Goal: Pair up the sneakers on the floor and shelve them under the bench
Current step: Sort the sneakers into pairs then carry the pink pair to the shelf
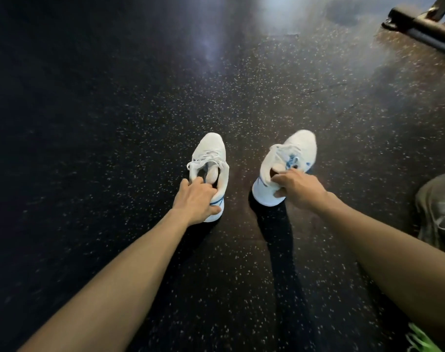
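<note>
Two white sneakers with blue trim are in the middle of the head view, toes pointing away from me. My left hand [194, 200] grips the heel collar of the left white sneaker [211, 154], fingers tucked inside its opening. My right hand [299, 188] grips the heel collar of the right white sneaker [296, 152], which tilts a little to the left. The two shoes are a shoe-width apart. Whether they rest on the dark speckled floor or hang just above it, I cannot tell. The bench is not in view.
A grey-green sneaker [438, 209] lies at the right edge. Bright green laces [420, 339] show at the bottom right corner. A black metal equipment base [424, 24] stands at the top right. Speckled black rubber floor [115, 123] spreads around.
</note>
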Tool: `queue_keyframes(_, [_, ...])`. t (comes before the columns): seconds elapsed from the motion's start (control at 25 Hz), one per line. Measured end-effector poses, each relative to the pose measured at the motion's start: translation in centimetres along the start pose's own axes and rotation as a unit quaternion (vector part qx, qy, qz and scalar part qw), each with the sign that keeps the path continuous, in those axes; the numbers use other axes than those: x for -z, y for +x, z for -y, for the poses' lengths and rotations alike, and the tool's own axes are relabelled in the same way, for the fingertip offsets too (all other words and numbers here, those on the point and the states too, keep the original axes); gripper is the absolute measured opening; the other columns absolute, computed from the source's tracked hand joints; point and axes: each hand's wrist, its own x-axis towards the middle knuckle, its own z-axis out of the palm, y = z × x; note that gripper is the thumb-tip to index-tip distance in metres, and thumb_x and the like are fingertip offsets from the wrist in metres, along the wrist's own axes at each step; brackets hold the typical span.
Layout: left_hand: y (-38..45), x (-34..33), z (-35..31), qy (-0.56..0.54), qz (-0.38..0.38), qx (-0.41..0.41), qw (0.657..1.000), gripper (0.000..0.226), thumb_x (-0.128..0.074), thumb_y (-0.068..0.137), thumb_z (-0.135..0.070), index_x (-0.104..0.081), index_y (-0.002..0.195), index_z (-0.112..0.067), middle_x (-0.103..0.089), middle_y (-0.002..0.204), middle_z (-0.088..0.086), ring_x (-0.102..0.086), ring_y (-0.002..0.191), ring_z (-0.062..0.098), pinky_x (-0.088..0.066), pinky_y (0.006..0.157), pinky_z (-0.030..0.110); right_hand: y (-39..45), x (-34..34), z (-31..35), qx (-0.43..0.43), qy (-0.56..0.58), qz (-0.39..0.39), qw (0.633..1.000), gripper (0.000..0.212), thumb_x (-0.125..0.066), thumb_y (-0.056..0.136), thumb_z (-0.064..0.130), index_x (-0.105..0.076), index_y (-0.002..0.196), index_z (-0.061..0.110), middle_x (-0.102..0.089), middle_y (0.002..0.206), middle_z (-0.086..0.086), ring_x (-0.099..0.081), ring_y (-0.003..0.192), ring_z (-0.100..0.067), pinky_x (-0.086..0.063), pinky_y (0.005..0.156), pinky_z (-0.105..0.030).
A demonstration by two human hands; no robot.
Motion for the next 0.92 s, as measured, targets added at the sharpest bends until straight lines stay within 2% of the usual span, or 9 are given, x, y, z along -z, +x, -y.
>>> queue_keyframes(0.24, [-3.5, -0.4, 5.1, 0.007, 0.008, 0.06, 0.998, 0.028, -0.054, 0.088, -0.053, -0.064, 0.099, -0.029, -0.059, 0.104, -0.008, -0.046, 0.105, 0.016, -0.028, 0.08, 0.037, 3.2, -0.8, 7.6, 0.184, -0.041, 0.085, 0.978, 0.03, -0.06, 0.093, 0.021, -0.06, 0.123, 0.018, -0.056, 0.127, 0.0, -0.044, 0.123, -0.021, -0.05, 0.088, -0.043])
queue_keyframes(0.36, [-5.2, -0.6, 7.2, 0.021, 0.016, 0.086, 0.996, 0.028, -0.053, 0.089, -0.054, -0.063, 0.1, -0.03, -0.059, 0.105, -0.009, -0.045, 0.106, 0.016, -0.031, 0.084, 0.04, 4.2, -1.2, 10.3, 0.238, -0.034, 0.078, 0.967, 0.031, -0.062, 0.091, 0.019, -0.061, 0.122, 0.018, -0.058, 0.124, 0.002, -0.046, 0.121, -0.021, -0.051, 0.086, -0.044])
queue_keyframes(0.52, [-6.8, -0.8, 8.8, 0.016, 0.027, 0.106, 0.994, 0.028, -0.053, 0.089, -0.053, -0.06, 0.102, -0.03, -0.056, 0.11, -0.009, -0.043, 0.111, 0.016, -0.031, 0.086, 0.043, 4.6, -1.8, 13.0, 0.29, -0.062, 0.075, 0.952, 0.031, -0.06, 0.093, 0.02, -0.06, 0.123, 0.016, -0.054, 0.128, 0.002, -0.044, 0.123, -0.02, -0.051, 0.083, -0.037])
queue_keyframes(0.64, [-7.0, -0.5, 8.5, 0.024, 0.046, 0.112, 0.992, 0.034, -0.054, 0.088, -0.053, -0.06, 0.109, -0.026, -0.05, 0.123, -0.006, -0.038, 0.119, 0.018, -0.031, 0.091, 0.044, 4.1, -2.4, 13.9, 0.288, -0.032, 0.063, 0.955, 0.035, -0.062, 0.091, 0.018, -0.057, 0.125, 0.017, -0.053, 0.129, 0.001, -0.044, 0.123, -0.019, -0.044, 0.083, -0.026])
queue_keyframes(0.68, [-7.0, -0.3, 8.3, 0.048, 0.035, 0.11, 0.992, 0.04, -0.055, 0.086, -0.055, -0.06, 0.111, -0.025, -0.047, 0.127, -0.004, -0.037, 0.12, 0.019, -0.031, 0.091, 0.044, 3.7, -2.2, 14.0, 0.276, -0.002, 0.052, 0.96, 0.036, -0.064, 0.089, 0.017, -0.056, 0.123, 0.018, -0.054, 0.127, 0.003, -0.045, 0.121, -0.018, -0.045, 0.085, -0.026])
queue_keyframes(0.76, [-7.1, 0.2, 7.9, 0.106, -0.036, 0.1, 0.989, 0.057, -0.056, 0.08, -0.067, -0.056, 0.116, -0.023, -0.046, 0.129, -0.002, -0.04, 0.118, 0.021, -0.032, 0.089, 0.044, 3.0, -1.4, 14.0, 0.238, 0.065, 0.012, 0.969, 0.038, -0.07, 0.084, 0.02, -0.055, 0.119, 0.024, -0.057, 0.122, 0.007, -0.046, 0.116, -0.015, -0.048, 0.09, -0.032])
queue_keyframes(0.84, [-6.9, 1.3, 7.3, 0.117, -0.104, 0.081, 0.984, 0.071, -0.053, 0.073, -0.077, -0.05, 0.118, -0.023, -0.049, 0.122, -0.001, -0.044, 0.111, 0.022, -0.035, 0.086, 0.042, 2.4, 0.0, 13.6, 0.187, 0.095, -0.036, 0.977, 0.044, -0.074, 0.079, 0.031, -0.055, 0.119, 0.029, -0.059, 0.118, 0.008, -0.048, 0.112, -0.015, -0.047, 0.09, -0.035])
queue_keyframes(0.92, [-6.1, 2.7, 6.5, 0.093, -0.116, 0.057, 0.987, 0.069, -0.052, 0.071, -0.078, -0.049, 0.115, -0.025, -0.051, 0.117, 0.0, -0.046, 0.107, 0.022, -0.038, 0.086, 0.041, 1.8, 1.7, 12.8, 0.15, 0.074, -0.069, 0.983, 0.05, -0.075, 0.077, 0.038, -0.054, 0.122, 0.03, -0.059, 0.12, 0.007, -0.05, 0.114, -0.018, -0.047, 0.09, -0.037])
